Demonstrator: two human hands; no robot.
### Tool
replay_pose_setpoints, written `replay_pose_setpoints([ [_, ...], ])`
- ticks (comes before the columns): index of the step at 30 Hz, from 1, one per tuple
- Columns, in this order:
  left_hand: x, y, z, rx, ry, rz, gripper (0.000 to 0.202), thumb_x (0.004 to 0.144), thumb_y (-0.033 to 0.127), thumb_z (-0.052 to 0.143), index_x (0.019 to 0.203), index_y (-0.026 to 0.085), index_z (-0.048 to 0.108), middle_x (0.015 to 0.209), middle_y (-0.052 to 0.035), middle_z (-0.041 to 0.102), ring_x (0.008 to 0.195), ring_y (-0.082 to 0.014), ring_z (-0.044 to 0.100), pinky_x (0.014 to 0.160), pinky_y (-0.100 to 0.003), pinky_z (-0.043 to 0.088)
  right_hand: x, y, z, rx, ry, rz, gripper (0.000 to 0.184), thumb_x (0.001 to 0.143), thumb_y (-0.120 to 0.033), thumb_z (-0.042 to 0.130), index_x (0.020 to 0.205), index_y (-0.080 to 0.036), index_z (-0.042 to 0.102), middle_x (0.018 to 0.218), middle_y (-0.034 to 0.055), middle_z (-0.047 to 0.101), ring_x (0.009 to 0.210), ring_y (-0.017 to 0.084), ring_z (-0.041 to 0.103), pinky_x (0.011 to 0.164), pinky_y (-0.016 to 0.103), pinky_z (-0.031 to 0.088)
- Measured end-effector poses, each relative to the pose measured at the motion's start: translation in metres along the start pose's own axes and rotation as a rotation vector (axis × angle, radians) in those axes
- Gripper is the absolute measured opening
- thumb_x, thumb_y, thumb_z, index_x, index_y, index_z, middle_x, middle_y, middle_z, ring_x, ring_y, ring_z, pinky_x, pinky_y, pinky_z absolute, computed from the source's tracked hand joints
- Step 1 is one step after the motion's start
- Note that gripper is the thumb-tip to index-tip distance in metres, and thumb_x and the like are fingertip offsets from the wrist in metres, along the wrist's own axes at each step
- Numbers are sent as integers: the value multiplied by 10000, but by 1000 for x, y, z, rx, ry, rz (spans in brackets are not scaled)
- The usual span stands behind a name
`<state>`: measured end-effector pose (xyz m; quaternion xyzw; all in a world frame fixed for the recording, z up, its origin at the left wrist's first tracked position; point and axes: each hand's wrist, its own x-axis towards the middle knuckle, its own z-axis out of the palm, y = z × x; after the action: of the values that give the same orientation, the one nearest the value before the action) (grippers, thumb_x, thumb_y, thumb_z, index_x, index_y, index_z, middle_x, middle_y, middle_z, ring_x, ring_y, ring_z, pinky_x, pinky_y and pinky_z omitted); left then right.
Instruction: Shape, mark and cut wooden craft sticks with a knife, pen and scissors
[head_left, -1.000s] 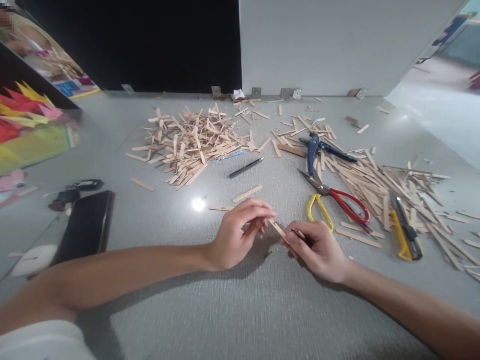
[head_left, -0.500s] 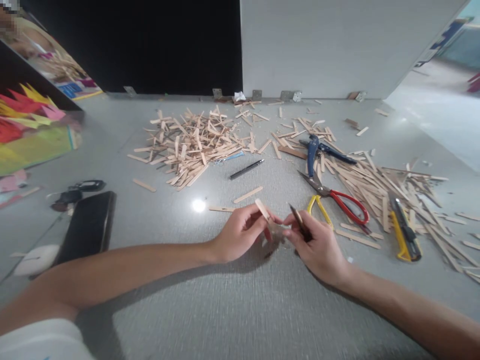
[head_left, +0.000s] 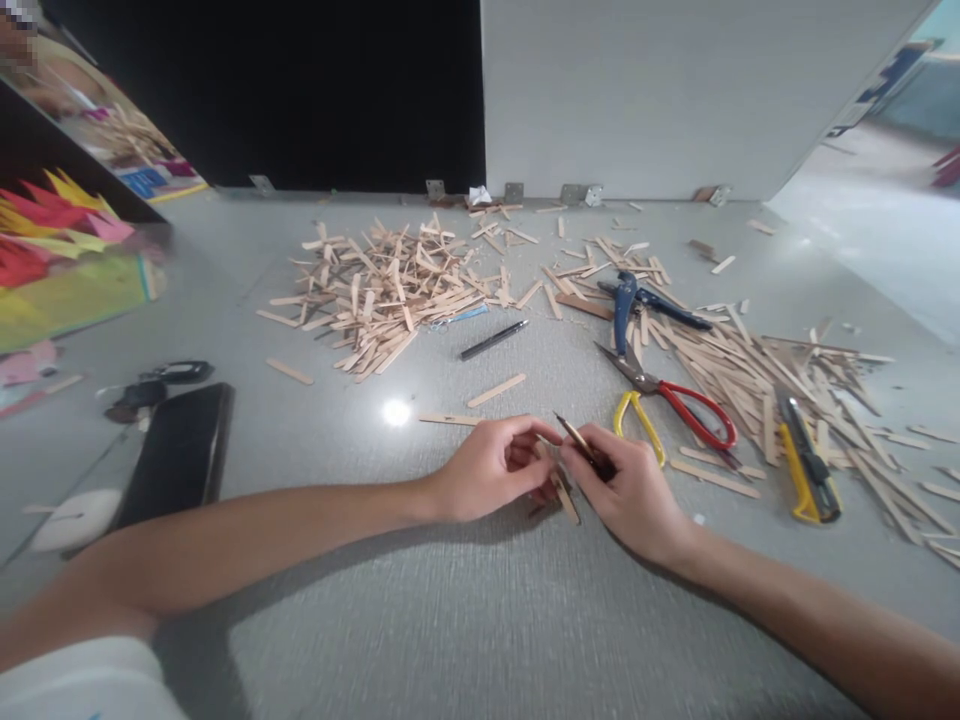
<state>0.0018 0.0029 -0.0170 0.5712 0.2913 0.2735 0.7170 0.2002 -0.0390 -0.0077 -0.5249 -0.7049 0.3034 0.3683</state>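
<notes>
Over the grey table, my left hand (head_left: pixel 495 468) is closed on a short wooden craft stick (head_left: pixel 566 498), whose free end slants down to the right between the hands. Close beside it, my right hand (head_left: pixel 630 480) grips a slim dark pen-like tool (head_left: pixel 577 436), its pointed end up and to the left near my left fingertips. The tool's exact kind is unclear, as the fingers cover much of it. Two loose craft sticks (head_left: pixel 496 390) lie just beyond my left hand. Next to my right hand are scissors (head_left: pixel 660 388) with one red and one yellow handle.
Piles of craft sticks (head_left: pixel 405 290) spread across the table. A black pen (head_left: pixel 495 340), blue-handled pliers (head_left: pixel 624 312) and a yellow utility knife (head_left: pixel 806 465) lie around. A phone (head_left: pixel 176 450) and a white mouse (head_left: pixel 75 520) are left. A black-and-white panel (head_left: pixel 630 100) stands behind.
The craft stick in my left hand has swung from pointing up to slanting down right. My right hand and the dark tool have moved slightly left, closer to my left fingers.
</notes>
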Motion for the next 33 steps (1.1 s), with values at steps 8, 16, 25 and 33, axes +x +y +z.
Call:
replay_pose_setpoints([
  [8,3,2,-3,-29,196,136,314,942,443,802,971,166,657,782,-2,690,633,-119,662,570,-226,564,2,0,-5,89,-134,114,417,1048,-397,495,690,-209,599,586,-1,620,535,129,544,544,254,400],
  [16,5,1,-7,-56,227,175,338,923,435,834,1006,162,653,841,-28,738,743,-153,729,731,-286,634,5,2,-8,200,-228,150,404,1006,-399,563,654,-205,605,562,-2,621,510,117,523,522,250,384],
  [25,5,-4,-9,-55,234,142,372,904,358,855,1149,163,655,1115,-106,795,839,-172,776,796,-309,645,7,3,-6,309,-122,228,379,965,-533,651,768,-216,590,571,-47,545,493,110,489,482,235,400],
  [33,7,1,-10,13,199,106,309,872,417,848,832,163,677,978,-66,756,756,-142,686,684,-272,554,7,2,-6,290,-178,176,425,1003,-526,607,705,-232,533,575,-36,553,507,114,497,501,241,399],
])
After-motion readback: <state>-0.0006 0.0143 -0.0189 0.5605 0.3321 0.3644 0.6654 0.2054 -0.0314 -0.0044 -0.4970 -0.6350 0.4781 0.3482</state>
